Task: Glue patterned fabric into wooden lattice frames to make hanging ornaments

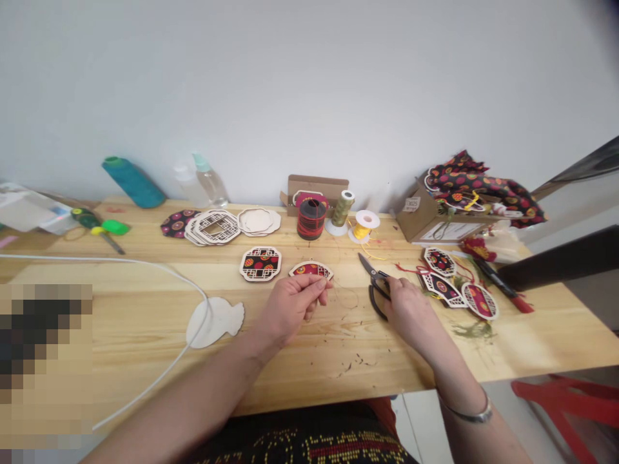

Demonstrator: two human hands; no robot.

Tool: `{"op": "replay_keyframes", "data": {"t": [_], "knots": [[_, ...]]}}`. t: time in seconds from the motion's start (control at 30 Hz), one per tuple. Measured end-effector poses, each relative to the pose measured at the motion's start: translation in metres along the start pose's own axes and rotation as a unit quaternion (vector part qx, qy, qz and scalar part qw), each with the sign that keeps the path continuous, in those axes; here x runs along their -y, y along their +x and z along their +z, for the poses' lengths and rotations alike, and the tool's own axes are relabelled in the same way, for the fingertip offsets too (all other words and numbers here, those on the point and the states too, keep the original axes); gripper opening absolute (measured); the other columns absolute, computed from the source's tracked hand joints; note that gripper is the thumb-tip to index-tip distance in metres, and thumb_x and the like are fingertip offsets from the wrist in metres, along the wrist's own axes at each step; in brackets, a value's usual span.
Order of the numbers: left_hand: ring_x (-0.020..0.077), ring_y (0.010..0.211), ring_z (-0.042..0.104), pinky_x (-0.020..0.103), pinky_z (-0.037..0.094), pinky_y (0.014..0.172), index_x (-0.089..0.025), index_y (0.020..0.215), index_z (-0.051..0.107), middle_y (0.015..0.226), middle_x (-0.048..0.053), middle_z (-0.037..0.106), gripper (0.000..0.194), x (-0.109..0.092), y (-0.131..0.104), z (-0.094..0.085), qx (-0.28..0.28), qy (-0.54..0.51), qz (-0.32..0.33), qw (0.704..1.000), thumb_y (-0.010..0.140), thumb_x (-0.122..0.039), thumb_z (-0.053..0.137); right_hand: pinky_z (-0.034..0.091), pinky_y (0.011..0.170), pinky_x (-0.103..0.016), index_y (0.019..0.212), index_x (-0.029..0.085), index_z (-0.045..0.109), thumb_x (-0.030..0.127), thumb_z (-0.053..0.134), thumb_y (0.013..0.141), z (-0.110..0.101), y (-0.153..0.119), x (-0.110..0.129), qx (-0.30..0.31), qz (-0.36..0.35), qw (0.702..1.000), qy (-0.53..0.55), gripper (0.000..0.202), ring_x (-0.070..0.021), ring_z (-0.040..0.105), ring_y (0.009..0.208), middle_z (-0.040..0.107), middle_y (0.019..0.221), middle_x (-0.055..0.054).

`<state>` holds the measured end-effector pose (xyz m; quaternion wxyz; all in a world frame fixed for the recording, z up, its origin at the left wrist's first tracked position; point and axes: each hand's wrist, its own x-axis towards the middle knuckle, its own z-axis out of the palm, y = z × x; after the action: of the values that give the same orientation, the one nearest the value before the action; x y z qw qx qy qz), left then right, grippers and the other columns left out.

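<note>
My left hand [293, 301] is closed in a pinch above the wood, with a thin thread [356, 298] curving away to the right from its fingertips. Just behind those fingers lies a fish-shaped ornament [309, 266] with patterned fabric in a pale wooden frame, partly covered by the hand. My right hand [413, 309] grips the black handles of a pair of scissors [372, 274], whose blades point away and to the left on the table. An octagonal fabric ornament [260, 263] rests left of the fish.
Spools of red-black cord [311, 220], olive thread [342, 211] and yellow cord [365, 227] stand at the back. Finished ornaments [440, 287] lie right, before a cardboard box [425, 216]. A white cable [159, 264] crosses a pale fish-shaped blank [203, 322]. A black pole [565, 254] juts in.
</note>
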<state>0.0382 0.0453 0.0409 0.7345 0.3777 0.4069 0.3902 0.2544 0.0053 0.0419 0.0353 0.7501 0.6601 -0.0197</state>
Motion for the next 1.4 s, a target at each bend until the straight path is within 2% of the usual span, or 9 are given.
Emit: {"op": "replay_keyframes", "data": {"t": [0.2,0.27,0.37,0.47,0.6,0.77,1.0,1.17,1.4], "knots": [[0.0021,0.041,0.032,0.018,0.019,0.039,-0.012,0.077,0.071,0.058,0.0,0.059,0.026,0.001,0.001,-0.001,-0.004,0.035,0.009,0.999,0.07,-0.037,0.073,0.048,0.076,-0.035,0.106,0.013,0.06,0.014,0.053,0.073,-0.006,-0.007,-0.009,-0.061,0.004,0.973,0.222,0.033,-0.0228,0.062,0.084,0.065,0.096,-0.013],[0.0021,0.04,0.032,0.018,0.019,0.038,-0.013,0.078,0.071,0.058,0.0,0.059,0.026,0.001,0.001,-0.001,-0.005,0.031,0.012,0.999,0.07,-0.037,0.074,0.049,0.073,-0.033,0.105,0.016,0.059,0.021,0.055,0.075,-0.01,-0.015,-0.005,-0.039,-0.029,0.919,0.391,0.03,-0.019,0.06,0.079,0.065,0.091,-0.008],[0.0019,0.04,0.031,0.018,0.018,0.039,-0.014,0.077,0.071,0.057,-0.001,0.058,0.027,0.001,0.001,-0.001,-0.008,0.02,0.018,1.0,0.069,-0.039,0.074,0.049,0.068,-0.028,0.099,0.019,0.057,0.035,0.067,0.071,-0.016,-0.028,0.007,0.037,-0.053,0.805,0.59,0.033,-0.0149,0.057,0.073,0.062,0.084,-0.003],[0.0024,0.041,0.031,0.018,0.018,0.039,-0.014,0.077,0.071,0.058,-0.001,0.059,0.028,-0.001,-0.001,0.0,-0.017,0.033,0.03,0.999,0.069,-0.04,0.074,0.044,0.062,-0.027,0.1,0.018,0.058,0.045,0.072,0.065,-0.022,-0.038,0.014,0.073,-0.084,0.762,0.638,0.046,-0.0141,0.049,0.068,0.055,0.078,0.0],[0.0031,0.041,0.031,0.019,0.019,0.039,-0.014,0.077,0.071,0.058,-0.001,0.059,0.029,-0.002,-0.001,0.0,-0.02,0.037,0.037,0.998,0.069,-0.042,0.074,0.037,0.057,-0.027,0.098,0.016,0.06,0.054,0.067,0.066,-0.027,-0.046,0.016,0.138,-0.107,0.777,0.604,0.05,-0.0139,0.042,0.064,0.048,0.071,0.001],[0.0031,0.041,0.028,0.02,0.017,0.04,-0.014,0.076,0.07,0.058,-0.001,0.058,0.028,-0.001,0.0,-0.001,-0.004,0.045,0.047,0.998,0.072,-0.042,0.071,0.031,0.051,-0.024,0.084,0.017,0.059,0.04,0.067,0.067,-0.03,-0.05,0.021,0.206,-0.066,0.813,0.541,0.029,-0.0128,0.042,0.06,0.043,0.064,0.003],[0.0063,0.046,0.031,0.022,0.02,0.044,-0.016,0.077,0.07,0.06,0.0,0.057,0.025,0.002,-0.001,-0.004,0.0,0.132,0.073,0.989,0.08,-0.04,0.064,0.029,0.052,-0.023,0.075,0.018,0.051,0.024,0.065,0.072,-0.028,-0.05,0.024,0.227,-0.046,0.828,0.51,0.016,-0.0107,0.045,0.059,0.042,0.062,0.007],[0.0081,0.048,0.032,0.023,0.023,0.047,-0.017,0.067,0.066,0.057,-0.001,0.054,0.028,-0.002,-0.007,-0.003,0.018,0.232,0.101,0.967,0.085,-0.034,0.056,0.028,0.049,-0.022,0.066,0.019,0.045,0.023,0.068,0.071,-0.027,-0.047,0.03,0.208,-0.049,0.829,0.516,0.024,-0.0094,0.045,0.056,0.042,0.06,0.008],[0.01,0.053,0.04,0.023,0.03,0.054,-0.017,0.06,0.06,0.056,-0.002,0.054,0.028,-0.007,-0.01,0.002,0.037,0.274,0.142,0.95,0.085,-0.027,0.052,0.031,0.052,-0.023,0.068,0.018,0.054,0.029,0.07,0.071,-0.028,-0.045,0.034,0.124,-0.074,0.883,0.447,0.02,-0.0101,0.04,0.059,0.048,0.063,0.005]]}}
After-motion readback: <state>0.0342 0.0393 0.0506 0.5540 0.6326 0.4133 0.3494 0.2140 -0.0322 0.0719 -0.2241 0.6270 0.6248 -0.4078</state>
